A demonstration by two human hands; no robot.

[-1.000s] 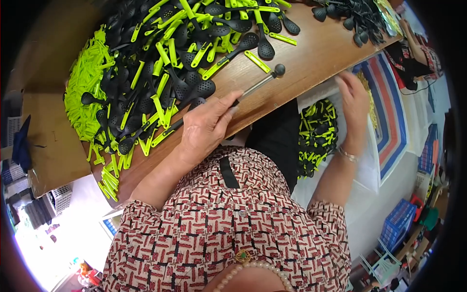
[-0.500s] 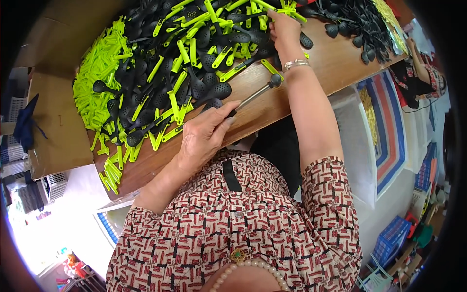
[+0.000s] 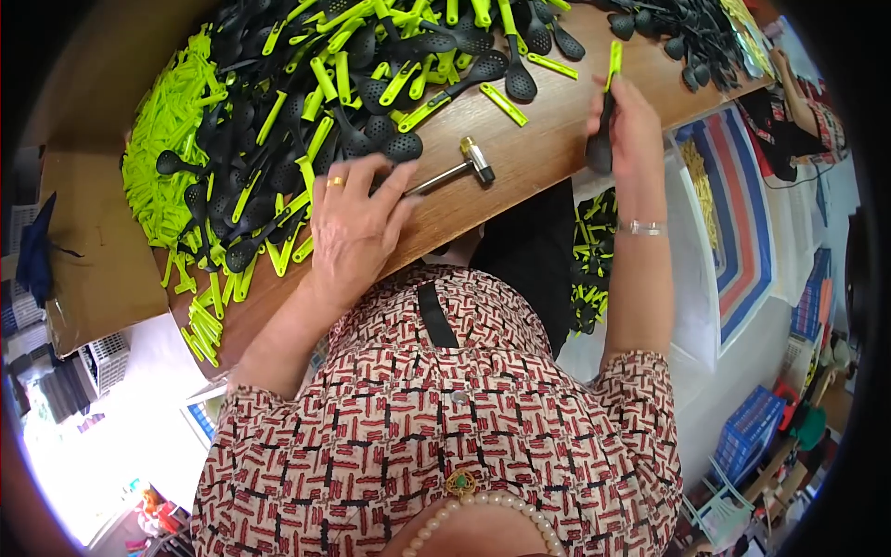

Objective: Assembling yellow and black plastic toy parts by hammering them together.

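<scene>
Nearest, to the right of the hammer (image 3: 482, 169) and below the table (image 3: 538, 153) edge, sits a lower heap (image 3: 592, 267) of black and green pieces. Just left of the hammer's head, the left hand (image 3: 357, 218) lies with fingers loosely bent around the handle's end; I cannot tell whether it grips it, and a slack hold could let the hammer roll or twist. Right of the hammer, the right hand (image 3: 636, 119) pinches the spoon (image 3: 600, 153), bowl down; a loosened pinch could drop it over the edge. Just beyond the hammer, a loose strip (image 3: 504, 105) might be knocked by a wide swing. Farther, to its left, the tangled pile (image 3: 357, 70) could slide toward it if one piece is pulled roughly.
</scene>
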